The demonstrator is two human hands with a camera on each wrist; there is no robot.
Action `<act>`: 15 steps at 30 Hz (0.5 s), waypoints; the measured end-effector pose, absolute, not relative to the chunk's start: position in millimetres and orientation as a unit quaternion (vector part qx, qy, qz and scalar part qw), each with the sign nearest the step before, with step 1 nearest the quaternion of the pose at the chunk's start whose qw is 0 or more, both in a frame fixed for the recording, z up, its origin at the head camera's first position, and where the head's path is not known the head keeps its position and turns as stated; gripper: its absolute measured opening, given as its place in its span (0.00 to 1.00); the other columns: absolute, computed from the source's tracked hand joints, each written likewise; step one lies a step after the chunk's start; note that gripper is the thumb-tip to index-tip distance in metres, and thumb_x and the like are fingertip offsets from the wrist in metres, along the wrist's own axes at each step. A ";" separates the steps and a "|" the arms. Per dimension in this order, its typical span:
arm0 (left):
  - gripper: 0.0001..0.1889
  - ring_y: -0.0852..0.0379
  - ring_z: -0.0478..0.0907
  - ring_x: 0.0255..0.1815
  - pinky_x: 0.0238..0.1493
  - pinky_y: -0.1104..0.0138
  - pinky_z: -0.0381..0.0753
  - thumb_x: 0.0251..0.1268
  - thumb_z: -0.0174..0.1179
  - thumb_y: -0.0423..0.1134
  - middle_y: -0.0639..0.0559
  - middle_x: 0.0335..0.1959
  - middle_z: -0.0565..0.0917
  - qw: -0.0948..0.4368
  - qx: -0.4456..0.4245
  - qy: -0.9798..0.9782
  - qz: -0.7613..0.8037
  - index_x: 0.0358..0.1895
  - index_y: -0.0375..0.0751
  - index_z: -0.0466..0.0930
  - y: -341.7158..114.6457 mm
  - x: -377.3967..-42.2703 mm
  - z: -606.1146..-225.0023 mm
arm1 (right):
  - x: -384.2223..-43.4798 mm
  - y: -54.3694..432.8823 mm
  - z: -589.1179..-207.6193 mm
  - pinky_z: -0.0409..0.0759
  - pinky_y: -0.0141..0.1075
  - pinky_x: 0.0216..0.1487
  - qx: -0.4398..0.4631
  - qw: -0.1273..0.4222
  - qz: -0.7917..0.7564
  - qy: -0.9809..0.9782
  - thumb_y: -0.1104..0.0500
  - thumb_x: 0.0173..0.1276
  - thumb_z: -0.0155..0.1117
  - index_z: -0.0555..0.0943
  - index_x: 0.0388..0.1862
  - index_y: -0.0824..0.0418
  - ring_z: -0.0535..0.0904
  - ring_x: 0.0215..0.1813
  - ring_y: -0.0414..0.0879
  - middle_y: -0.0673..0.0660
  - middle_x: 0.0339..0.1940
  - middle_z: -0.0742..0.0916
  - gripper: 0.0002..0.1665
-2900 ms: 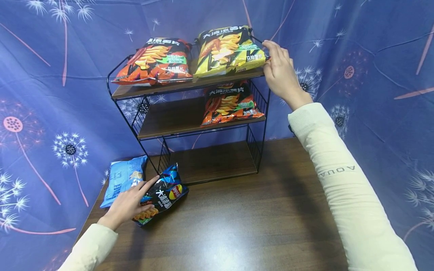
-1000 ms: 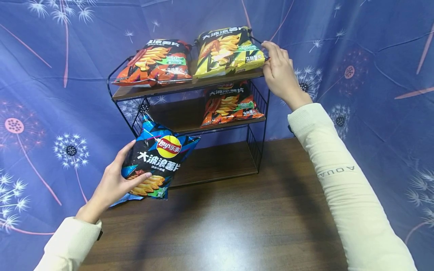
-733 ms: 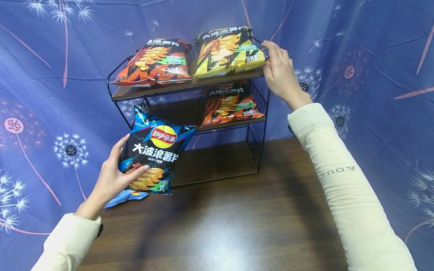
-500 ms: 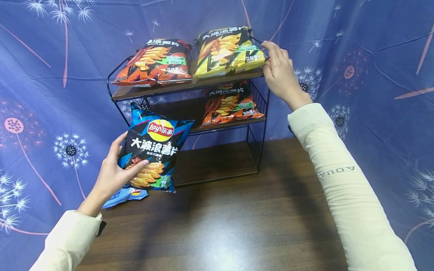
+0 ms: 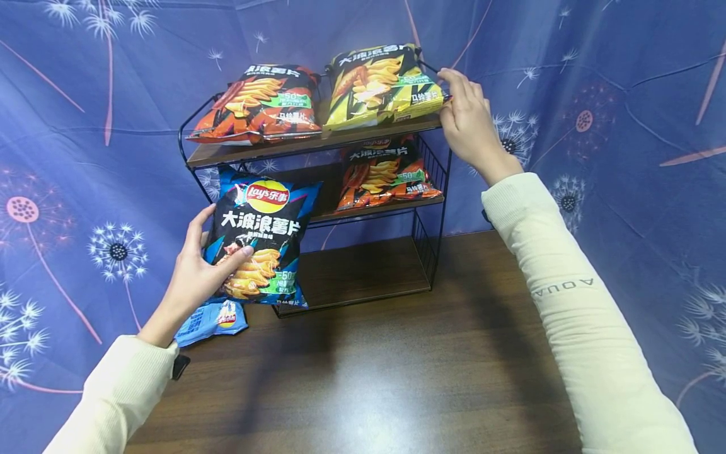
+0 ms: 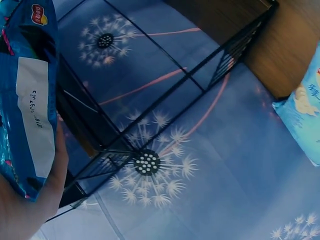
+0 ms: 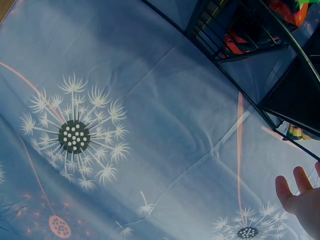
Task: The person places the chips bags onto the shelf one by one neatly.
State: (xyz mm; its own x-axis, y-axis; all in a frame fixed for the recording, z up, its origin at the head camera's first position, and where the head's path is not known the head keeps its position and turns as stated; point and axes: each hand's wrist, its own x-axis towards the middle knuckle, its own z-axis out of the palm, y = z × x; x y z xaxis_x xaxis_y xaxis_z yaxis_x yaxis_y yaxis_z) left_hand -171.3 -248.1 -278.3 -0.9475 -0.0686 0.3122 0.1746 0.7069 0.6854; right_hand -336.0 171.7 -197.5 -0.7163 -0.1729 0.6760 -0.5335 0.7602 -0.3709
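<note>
My left hand (image 5: 195, 271) holds a black-and-blue bag of potato chips (image 5: 258, 221) by its left side, thumb across the front and the other fingers mostly hidden behind. The bag is raised, tilted slightly, in front of the left part of the shelf rack (image 5: 255, 230). In the left wrist view, the edge of this bag (image 6: 35, 100) shows a white label. My right hand (image 5: 471, 120) grips the upper right corner of the rack, beside a yellow-and-black chip bag (image 5: 380, 88). The right wrist view shows only a few fingers (image 7: 285, 192) of that hand, near the rack's frame.
A red chip bag (image 5: 261, 104) lies on the top shelf at left. Another red bag (image 5: 386, 173) stands at the right of the middle shelf. A light blue bag (image 5: 212, 321) lies on the wooden table (image 5: 397, 372). Patterned cloth (image 5: 612, 208) hangs behind.
My left hand has picked the black-and-blue chip bag up off the table, raised it toward the middle shelf and turned it more upright. The right hand has stayed at the rack's corner.
</note>
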 end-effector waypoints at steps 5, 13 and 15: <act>0.43 0.46 0.75 0.46 0.43 0.53 0.73 0.54 0.61 0.55 0.42 0.58 0.71 0.152 -0.028 -0.910 -0.385 0.65 0.82 0.39 -243.0 -174.8 -272.1 | -336.2 171.9 -198.2 0.56 0.45 0.65 0.202 0.318 0.284 -0.882 0.59 0.69 0.36 0.56 0.69 0.52 0.55 0.70 0.47 0.47 0.72 0.60 0.29; 0.41 0.39 0.47 0.72 0.58 0.35 0.57 0.52 0.60 0.60 0.48 0.73 0.49 0.133 -0.010 -0.911 -0.391 0.66 0.81 0.44 -232.3 -180.8 -258.7 | -336.3 171.7 -197.6 0.55 0.46 0.65 0.202 0.318 0.281 -0.883 0.59 0.69 0.36 0.57 0.69 0.52 0.55 0.70 0.48 0.48 0.72 0.60 0.29; 0.41 0.39 0.44 0.73 0.59 0.34 0.54 0.52 0.59 0.62 0.52 0.74 0.45 0.129 -0.002 -0.911 -0.392 0.66 0.79 0.44 -229.7 -183.1 -255.4 | -336.5 172.0 -197.5 0.55 0.46 0.66 0.201 0.317 0.280 -0.884 0.59 0.69 0.36 0.57 0.69 0.52 0.55 0.70 0.48 0.47 0.72 0.60 0.29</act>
State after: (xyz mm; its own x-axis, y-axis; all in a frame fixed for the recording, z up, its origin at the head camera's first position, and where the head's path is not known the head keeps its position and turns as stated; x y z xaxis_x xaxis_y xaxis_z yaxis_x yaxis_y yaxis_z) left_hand -183.1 -229.7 -255.4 -0.9669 -0.0966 0.2362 0.1052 0.6925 0.7137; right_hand -336.5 172.0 -197.5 -0.7183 -0.1768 0.6730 -0.5320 0.7628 -0.3675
